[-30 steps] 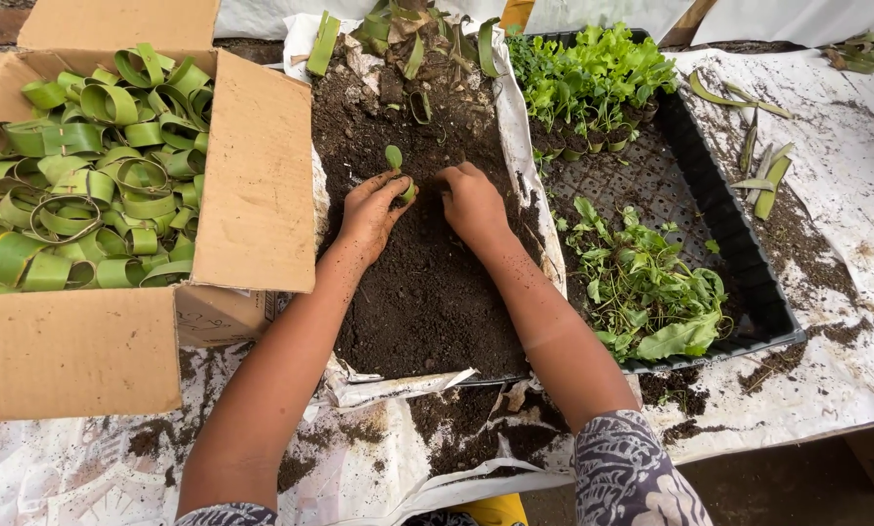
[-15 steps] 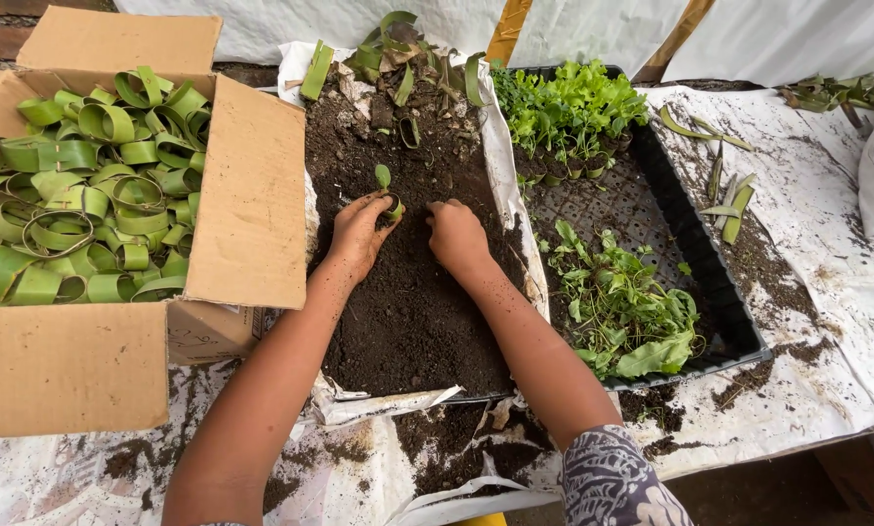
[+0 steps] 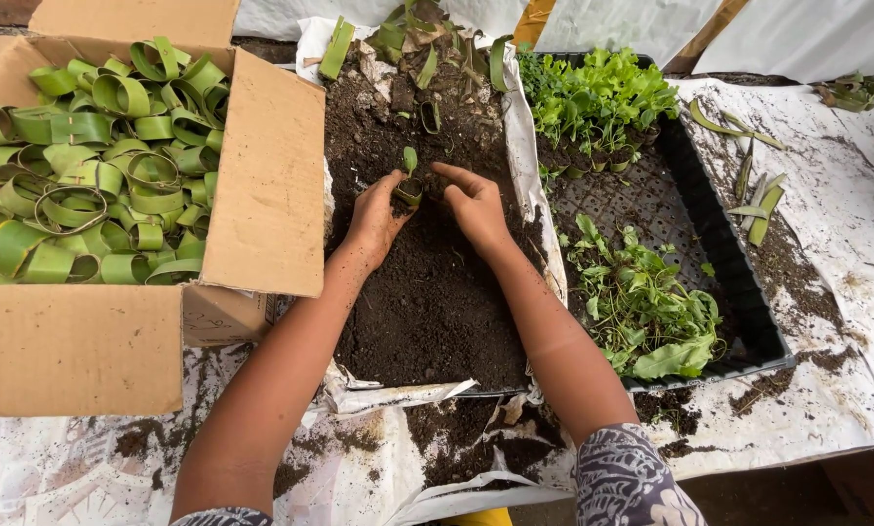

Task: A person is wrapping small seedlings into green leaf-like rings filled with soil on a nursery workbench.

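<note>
At the far left sits an open cardboard box (image 3: 262, 195), packed with green leaf rings (image 3: 96, 166) curled into little bands. Just right of it lies a heap of dark soil (image 3: 427, 302) on a white sheet (image 3: 846, 224), with a few loose leaf strips (image 3: 338, 47) scattered at its far end.

The left hand (image 3: 374, 219) rests on the soil with its fingers curled around a small leaf pot (image 3: 409, 190), thumb on one side and fingertips on the other, so it is clamped on that pot. A tiny seedling (image 3: 410, 158) stands upright out of the pot. The pot sits on the soil near the heap's middle, between the two hands.

The right hand (image 3: 476, 206) lies just beside the pot, fingers stretched and together, pointing left toward it and pressed flat into the soil; it grips nothing.

Further right is a black tray (image 3: 749, 312). A clump of leafy seedlings (image 3: 598, 97) stands at its far end, and a looser pile of pulled seedlings (image 3: 651, 312) lies at its near end. Beyond the tray, more leaf strips lie on the sheet among smears of soil.
</note>
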